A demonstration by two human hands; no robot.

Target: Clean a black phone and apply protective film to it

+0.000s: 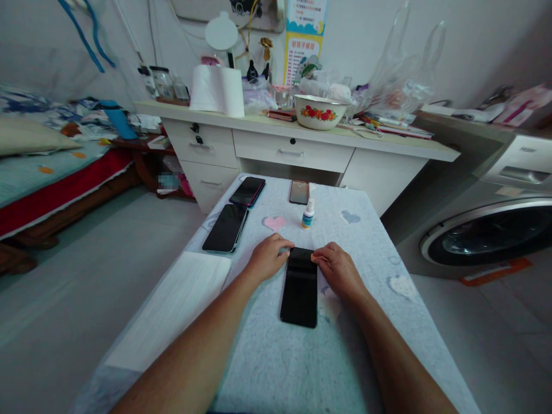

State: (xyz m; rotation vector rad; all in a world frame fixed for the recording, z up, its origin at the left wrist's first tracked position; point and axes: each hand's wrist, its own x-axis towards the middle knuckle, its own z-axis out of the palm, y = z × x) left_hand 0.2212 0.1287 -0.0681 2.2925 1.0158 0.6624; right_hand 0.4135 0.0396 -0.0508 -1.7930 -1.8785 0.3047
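A black smartphone (299,290) lies flat, screen up, on the cloth-covered table (362,356). My left hand (269,256) holds its upper left corner, with the index finger at the top edge and the thumb along the side. At the upper right edge of the screen, my right hand (337,265) has its fingers pinched together; what they hold, if anything, is too small to make out. Just beyond the phone stands a small spray bottle (307,215) with a white cap and a blue and yellow label.
Two more dark phones lie at the table's left, a nearer phone (226,227) and a farther phone (248,191). Another phone (299,192) lies at the far edge. A white sheet (172,310) covers the left side. Behind stands a desk (293,150); a washing machine (487,190) is at right.
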